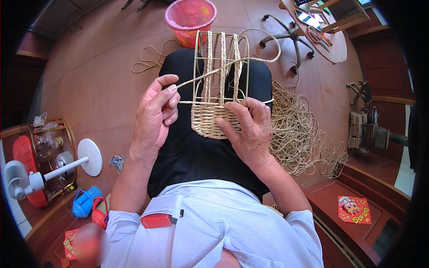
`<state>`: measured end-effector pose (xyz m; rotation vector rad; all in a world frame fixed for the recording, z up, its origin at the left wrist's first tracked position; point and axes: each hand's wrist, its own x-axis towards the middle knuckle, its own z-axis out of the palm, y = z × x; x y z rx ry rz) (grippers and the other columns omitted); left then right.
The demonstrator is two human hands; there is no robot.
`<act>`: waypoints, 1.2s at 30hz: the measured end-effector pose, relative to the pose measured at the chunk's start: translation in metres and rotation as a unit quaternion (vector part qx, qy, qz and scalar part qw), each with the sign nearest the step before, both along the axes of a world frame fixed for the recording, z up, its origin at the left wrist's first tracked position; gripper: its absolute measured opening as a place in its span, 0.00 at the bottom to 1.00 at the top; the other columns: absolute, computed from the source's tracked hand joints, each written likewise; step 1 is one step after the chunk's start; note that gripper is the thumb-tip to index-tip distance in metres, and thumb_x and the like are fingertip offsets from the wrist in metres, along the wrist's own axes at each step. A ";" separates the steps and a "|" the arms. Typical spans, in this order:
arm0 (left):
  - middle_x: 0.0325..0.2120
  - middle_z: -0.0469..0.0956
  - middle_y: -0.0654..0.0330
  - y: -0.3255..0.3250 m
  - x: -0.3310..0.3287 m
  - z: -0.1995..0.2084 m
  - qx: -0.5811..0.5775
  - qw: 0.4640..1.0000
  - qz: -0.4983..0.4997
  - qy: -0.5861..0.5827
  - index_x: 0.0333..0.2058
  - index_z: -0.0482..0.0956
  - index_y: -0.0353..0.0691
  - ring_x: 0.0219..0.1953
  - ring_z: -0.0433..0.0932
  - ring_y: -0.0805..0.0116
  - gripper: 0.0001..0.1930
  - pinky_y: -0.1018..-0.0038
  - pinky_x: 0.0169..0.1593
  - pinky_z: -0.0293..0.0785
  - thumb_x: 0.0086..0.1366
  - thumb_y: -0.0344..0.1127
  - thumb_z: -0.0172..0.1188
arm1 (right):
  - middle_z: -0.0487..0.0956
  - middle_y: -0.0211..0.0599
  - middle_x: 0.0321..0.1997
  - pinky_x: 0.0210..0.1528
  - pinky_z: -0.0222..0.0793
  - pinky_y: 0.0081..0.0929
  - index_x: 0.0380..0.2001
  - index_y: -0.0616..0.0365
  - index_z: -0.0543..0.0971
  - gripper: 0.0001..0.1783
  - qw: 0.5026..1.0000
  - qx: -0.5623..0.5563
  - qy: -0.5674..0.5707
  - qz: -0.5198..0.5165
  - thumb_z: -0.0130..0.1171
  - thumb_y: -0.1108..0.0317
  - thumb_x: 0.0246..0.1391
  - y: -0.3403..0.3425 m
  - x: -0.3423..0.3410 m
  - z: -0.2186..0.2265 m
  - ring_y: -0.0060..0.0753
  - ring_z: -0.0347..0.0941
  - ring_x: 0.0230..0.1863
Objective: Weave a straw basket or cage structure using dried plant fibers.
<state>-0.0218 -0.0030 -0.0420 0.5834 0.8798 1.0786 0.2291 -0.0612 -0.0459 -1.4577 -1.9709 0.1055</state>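
Reddish-brown wooden floor (pixel 98 80) spreads all around, and the person sits over it with a half-woven basket (pixel 213 117) resting on the lap, on black trousers (pixel 192 152). Nearest the camera, a red object (pixel 157 220) is clipped to the pale shirt (pixel 214 223). Left hand (pixel 154 117) is curled, thumb and fingers pinching a straw cord (pixel 196 77) that runs up and right across the basket's upright frame (pixel 219 62). Right hand (pixel 250 129) grips the woven lower wall, thumb pressed on the front, fingers wrapped over the top edge of the weave. Just beside the right knee lies a tangled heap of straw rope (pixel 299 134). At the floor's left edge, a white fan (pixel 27 178) and a blue watering can (pixel 85 202). Farther off, past the knees, stands a pink bin (pixel 190 20), and an office chair base (pixel 290 35) sits by it.
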 end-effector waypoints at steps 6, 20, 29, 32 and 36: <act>0.28 0.74 0.71 -0.001 -0.004 -0.001 0.000 1.000 0.019 0.024 0.60 0.76 0.41 0.20 0.59 0.88 0.15 0.86 0.22 0.58 0.79 0.35 0.61 | 0.77 0.30 0.52 0.50 0.70 0.37 0.54 0.44 0.86 0.21 0.999 0.022 -0.038 0.013 0.78 0.58 0.58 0.003 -0.011 0.008 0.36 0.75 0.48; 0.38 0.86 0.60 0.036 -0.004 0.027 0.126 0.986 0.014 0.104 0.62 0.74 0.35 0.32 0.82 0.80 0.17 0.80 0.39 0.82 0.80 0.34 0.61 | 0.75 0.34 0.55 0.51 0.71 0.39 0.62 0.48 0.82 0.26 0.987 0.011 -0.121 0.101 0.72 0.54 0.62 0.010 -0.026 0.014 0.38 0.75 0.49; 0.41 0.87 0.57 0.031 0.027 0.047 0.227 0.933 -0.144 0.238 0.57 0.75 0.32 0.45 0.86 0.74 0.12 0.74 0.53 0.84 0.81 0.31 0.60 | 0.74 0.39 0.55 0.49 0.70 0.41 0.55 0.52 0.83 0.28 0.986 -0.040 -0.134 0.088 0.72 0.44 0.61 0.012 -0.035 0.023 0.41 0.73 0.47; 0.41 0.87 0.58 0.025 0.023 0.047 0.224 0.929 -0.158 0.249 0.52 0.78 0.34 0.44 0.86 0.74 0.07 0.73 0.51 0.85 0.80 0.29 0.59 | 0.73 0.36 0.51 0.45 0.69 0.39 0.52 0.51 0.83 0.27 0.986 -0.041 -0.139 0.085 0.72 0.43 0.60 0.016 -0.038 0.022 0.38 0.72 0.45; 0.43 0.85 0.60 0.017 0.008 0.036 0.277 0.874 -0.163 0.366 0.53 0.78 0.35 0.46 0.85 0.75 0.08 0.74 0.52 0.84 0.80 0.28 0.59 | 0.73 0.35 0.50 0.45 0.70 0.38 0.52 0.50 0.83 0.27 0.985 -0.054 -0.139 0.085 0.73 0.44 0.59 0.019 -0.038 0.023 0.38 0.72 0.45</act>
